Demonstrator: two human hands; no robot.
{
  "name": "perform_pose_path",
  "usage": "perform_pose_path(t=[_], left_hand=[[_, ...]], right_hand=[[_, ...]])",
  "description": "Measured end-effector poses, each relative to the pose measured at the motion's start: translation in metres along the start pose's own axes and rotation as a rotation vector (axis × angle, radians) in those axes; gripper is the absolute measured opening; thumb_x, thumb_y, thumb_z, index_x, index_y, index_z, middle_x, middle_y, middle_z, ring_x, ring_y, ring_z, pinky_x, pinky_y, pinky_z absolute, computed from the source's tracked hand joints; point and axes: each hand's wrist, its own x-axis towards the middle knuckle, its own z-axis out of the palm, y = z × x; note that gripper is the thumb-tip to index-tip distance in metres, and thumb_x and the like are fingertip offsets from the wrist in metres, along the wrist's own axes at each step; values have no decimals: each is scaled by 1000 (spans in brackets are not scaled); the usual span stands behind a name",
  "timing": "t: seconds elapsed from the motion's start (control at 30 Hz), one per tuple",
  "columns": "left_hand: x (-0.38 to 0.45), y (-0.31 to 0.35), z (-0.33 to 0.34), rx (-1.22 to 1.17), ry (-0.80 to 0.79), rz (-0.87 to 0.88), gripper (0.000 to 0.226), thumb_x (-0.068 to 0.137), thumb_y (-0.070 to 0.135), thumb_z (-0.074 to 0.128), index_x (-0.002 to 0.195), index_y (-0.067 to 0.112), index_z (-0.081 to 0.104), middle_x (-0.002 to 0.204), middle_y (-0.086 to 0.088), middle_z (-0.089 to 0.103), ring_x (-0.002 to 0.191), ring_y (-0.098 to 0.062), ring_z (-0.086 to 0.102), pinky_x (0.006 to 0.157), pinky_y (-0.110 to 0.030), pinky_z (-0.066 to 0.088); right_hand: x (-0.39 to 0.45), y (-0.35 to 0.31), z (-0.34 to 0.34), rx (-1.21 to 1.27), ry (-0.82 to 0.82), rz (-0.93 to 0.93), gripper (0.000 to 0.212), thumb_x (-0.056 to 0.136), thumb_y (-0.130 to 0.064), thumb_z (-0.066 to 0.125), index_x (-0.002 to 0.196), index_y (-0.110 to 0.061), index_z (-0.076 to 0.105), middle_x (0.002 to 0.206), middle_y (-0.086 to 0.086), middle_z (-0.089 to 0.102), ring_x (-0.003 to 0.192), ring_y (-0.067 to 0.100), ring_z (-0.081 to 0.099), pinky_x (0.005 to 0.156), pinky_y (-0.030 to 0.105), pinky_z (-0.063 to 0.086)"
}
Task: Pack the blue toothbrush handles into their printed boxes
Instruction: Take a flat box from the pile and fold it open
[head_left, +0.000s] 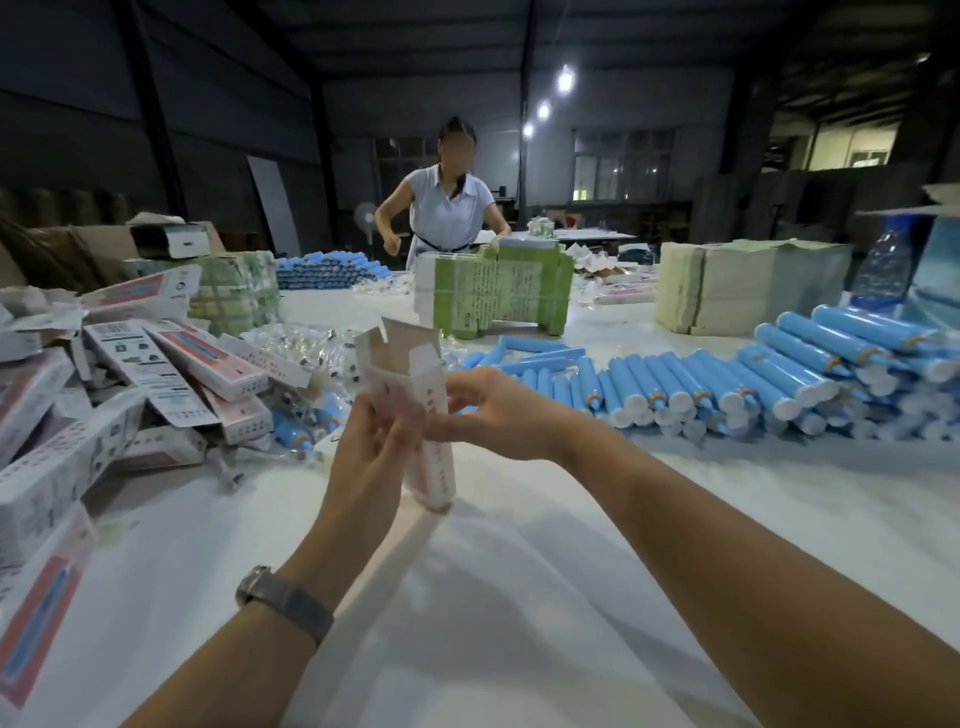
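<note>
I hold a printed white-and-pink box (415, 395) upright above the white table (519, 597), its top flaps standing open. My left hand (371, 441) grips the box's lower left side. On the box's right side, near the top, my right hand (493, 410) pinches it. A long heap of blue toothbrush handles (727, 384) with white ends lies on the table to the right. Filled printed boxes (156, 374) are piled at the left. Whether a handle is inside the held box cannot be seen.
Across the table a person (447, 208) in a pale shirt works by stacks of green flat cartons (498, 291) and more blue handles (332, 270). Clear plastic-wrapped parts (311, 353) lie left of centre. A beige bundle (743, 291) and a water bottle (883, 270) stand at the right.
</note>
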Motion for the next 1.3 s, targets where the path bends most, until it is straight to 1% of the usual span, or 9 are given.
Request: perform_pose_path(t=[0.1,0.2,0.3,0.43,0.57,0.77,0.97,1.1,1.3], left_hand=[[-1,-3,-1,93,-37,92,49,77,55,63,110,20,57,104,-6,70,98,-13,67,82,-31,54],[-2,-10,-2,169,-98,150,52,79,48,67,123,30,47,102,13,69,100,-12,68,82,-29,55],[-5,-14,-3,302,-31,189,42,77,49,67,112,47,44,92,22,64,84,-5,64,73,-34,54],[-6,-13,-3,411,69,210,39,73,55,65,102,53,39,96,29,63,84,-5,63,74,-43,58],[-7,-12,1,441,105,248,52,69,57,66,109,42,37,99,36,61,84,2,63,68,-28,51],[-8,-8,0,440,112,244,56,67,58,66,110,47,33,100,43,57,87,14,60,67,-15,44],[-2,-22,0,451,148,276,72,74,9,86,106,44,32,93,36,59,76,6,63,61,-9,48],[2,-24,-6,479,198,319,83,74,7,86,104,64,33,97,16,61,72,-4,64,59,-12,49],[4,-25,-15,538,265,262,71,71,34,82,118,48,30,118,-8,57,96,-35,64,74,-43,57]], right_hand=[[-5,-7,-16,-20,-67,83,21,91,-25,70,101,-41,64,90,-33,67,83,-11,63,72,8,48],[-7,-6,-18,-219,-68,147,30,82,-38,78,107,-42,62,93,-16,69,86,0,64,77,21,51],[-10,6,-26,-362,-108,281,50,76,-38,82,119,-40,56,100,-8,67,85,4,62,77,26,48],[-22,33,-61,-948,292,614,49,85,-20,62,131,-31,50,130,2,52,121,27,45,93,39,41],[-43,70,-67,-1081,243,932,38,91,-21,51,129,-27,51,133,6,47,129,33,32,99,46,31],[-51,92,-73,-1146,401,826,28,90,-18,58,116,-26,59,110,4,60,117,28,45,88,39,38],[-47,78,-82,-780,929,435,33,85,-8,63,117,-15,68,98,10,72,97,29,60,76,30,43],[-33,36,-84,-198,1237,88,27,80,-8,72,105,-15,64,90,-2,70,68,-1,63,65,18,52],[-19,-32,-81,460,1185,-164,11,84,-10,70,90,-16,63,66,-9,66,59,3,60,54,19,48]])
